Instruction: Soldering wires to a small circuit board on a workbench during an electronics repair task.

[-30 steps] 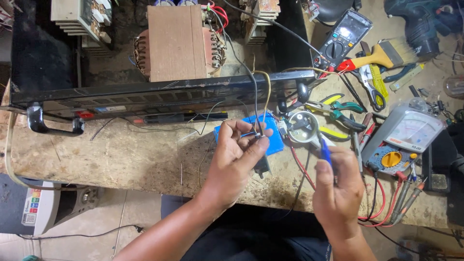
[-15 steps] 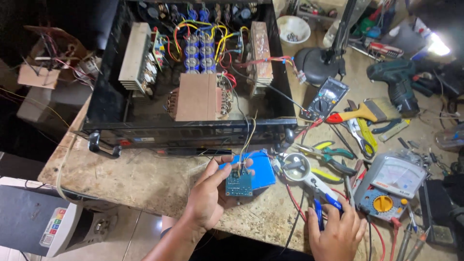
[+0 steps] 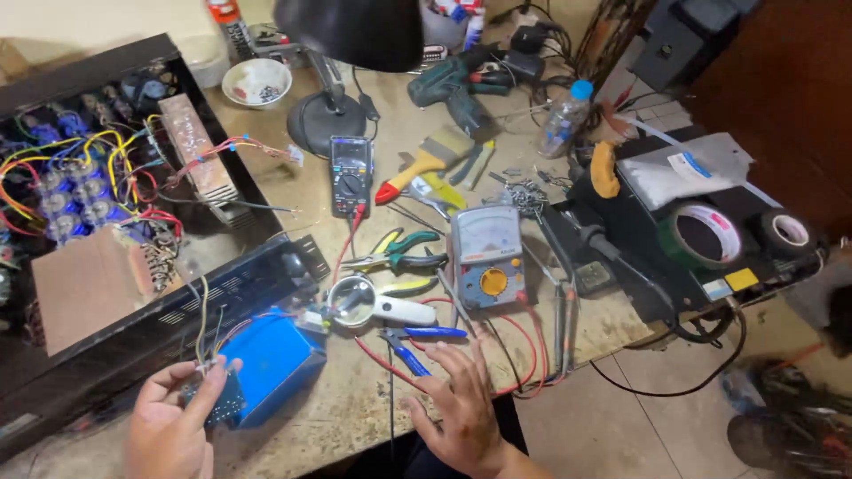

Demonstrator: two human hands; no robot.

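Head view, left hand (image 3: pixel 169 430) gripping circuit board (image 3: pixel 217 399), right hand (image 3: pixel 461 404) beside blue-handled pliers (image 3: pixel 417 341)

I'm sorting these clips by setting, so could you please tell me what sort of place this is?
Most likely an electronics repair bench: an opened amplifier chassis with coloured wiring, two multimeters, and pliers lie on the worn worktop.

Board (image 3: pixel 222 401) in left grip (image 3: pixel 173 426), box (image 3: pixel 275 359) just right of it, pliers (image 3: pixel 413 341) ahead of right grip (image 3: pixel 461 408), meter (image 3: pixel 486 257) beyond on surface (image 3: pixel 355 417).
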